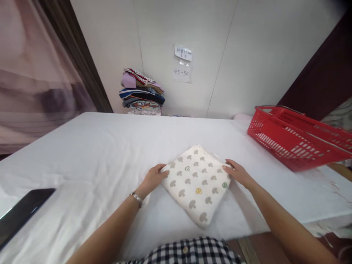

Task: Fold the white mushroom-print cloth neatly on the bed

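A folded white cloth (196, 179) with grey, green and yellow mushroom prints lies turned cornerwise before me, its near corner toward my body. My left hand (154, 178) pinches its left corner, thumb on top and fingers partly beneath. At the opposite corner, my right hand (237, 171) grips the edge the same way. Both hands rest close to the white-covered table (110, 146). Whether the cloth is lifted slightly off the surface, I cannot tell.
On the right of the table stands a red plastic basket (297, 137). A dark flat device (24, 209) lies at the left edge. Beyond the far edge rises a stack of folded clothes (142, 91) against the wall. Paper notes (182, 64) hang there.
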`<state>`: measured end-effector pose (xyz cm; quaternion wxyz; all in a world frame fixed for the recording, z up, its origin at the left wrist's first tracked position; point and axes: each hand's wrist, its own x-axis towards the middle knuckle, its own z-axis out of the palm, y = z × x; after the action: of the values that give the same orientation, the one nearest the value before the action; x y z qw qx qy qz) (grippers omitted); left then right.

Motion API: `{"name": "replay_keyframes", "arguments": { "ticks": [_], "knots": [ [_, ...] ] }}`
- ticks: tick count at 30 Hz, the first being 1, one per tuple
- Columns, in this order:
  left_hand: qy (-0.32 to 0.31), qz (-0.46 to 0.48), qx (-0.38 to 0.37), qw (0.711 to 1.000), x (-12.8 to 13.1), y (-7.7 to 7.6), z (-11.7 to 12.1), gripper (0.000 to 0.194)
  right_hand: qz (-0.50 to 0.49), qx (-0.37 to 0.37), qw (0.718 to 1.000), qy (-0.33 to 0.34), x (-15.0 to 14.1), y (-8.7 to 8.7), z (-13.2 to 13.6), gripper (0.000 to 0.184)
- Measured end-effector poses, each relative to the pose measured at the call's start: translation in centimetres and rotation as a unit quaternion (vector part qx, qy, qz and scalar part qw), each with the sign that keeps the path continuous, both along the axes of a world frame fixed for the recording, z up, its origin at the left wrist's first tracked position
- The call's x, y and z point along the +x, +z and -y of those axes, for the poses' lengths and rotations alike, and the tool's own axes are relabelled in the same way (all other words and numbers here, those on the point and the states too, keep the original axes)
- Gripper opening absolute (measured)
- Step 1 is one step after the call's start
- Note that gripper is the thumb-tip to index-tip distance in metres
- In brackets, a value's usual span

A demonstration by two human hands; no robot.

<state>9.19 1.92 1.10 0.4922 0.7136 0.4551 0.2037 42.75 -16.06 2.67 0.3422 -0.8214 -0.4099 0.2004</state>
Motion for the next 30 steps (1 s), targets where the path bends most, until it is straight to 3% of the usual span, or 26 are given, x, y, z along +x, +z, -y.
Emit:
{"name": "replay_keyframes", "arguments": {
  "ticks": [2, 5, 9, 13, 19, 21, 25, 30],
  "knots": [
    [-0.012, -0.009, -0.008, 1.000, 0.2, 0.3, 0.0, 0.035, 0.072, 0.025, 0.996, -0.041, -0.8, -0.3, 1.3, 0.050],
    [-0.006, -0.015, -0.005, 1.000, 0.8, 0.6, 0.1, 0.040, 0.058, 0.042, 0.995, -0.069, -2.7, -0.3, 3.8, 0.048],
    [0.024, -0.029, 0.018, 0.999, 1.7, 0.6, 0.2, 0.040, -0.102, 0.050, 0.988, -0.101, -5.9, 0.3, 6.6, 0.059],
    [0.025, -0.053, 0.023, 0.998, 2.5, 0.7, 0.1, 0.039, -0.329, 0.030, 0.941, -0.069, -9.5, 0.7, 7.8, 0.076],
    [0.042, -0.065, 0.045, 0.996, 3.2, 0.5, 0.0, 0.034, -0.390, 0.086, 0.917, -0.018, -13.7, -0.5, 7.4, 0.098],
    [0.044, -0.056, 0.047, 0.996, 3.2, 0.5, -0.1, 0.034, -0.403, 0.076, 0.912, -0.001, -14.6, -1.0, 7.1, 0.087],
    [0.053, -0.037, 0.046, 0.997, 3.1, 0.6, -0.5, 0.034, -0.426, 0.111, 0.898, 0.018, -15.8, -1.8, 6.6, 0.048],
    [0.051, -0.086, 0.065, 0.993, 2.8, 0.4, -1.0, 0.031, -0.447, 0.094, 0.889, 0.027, -16.7, -2.9, 6.3, 0.047]
  ]
}}
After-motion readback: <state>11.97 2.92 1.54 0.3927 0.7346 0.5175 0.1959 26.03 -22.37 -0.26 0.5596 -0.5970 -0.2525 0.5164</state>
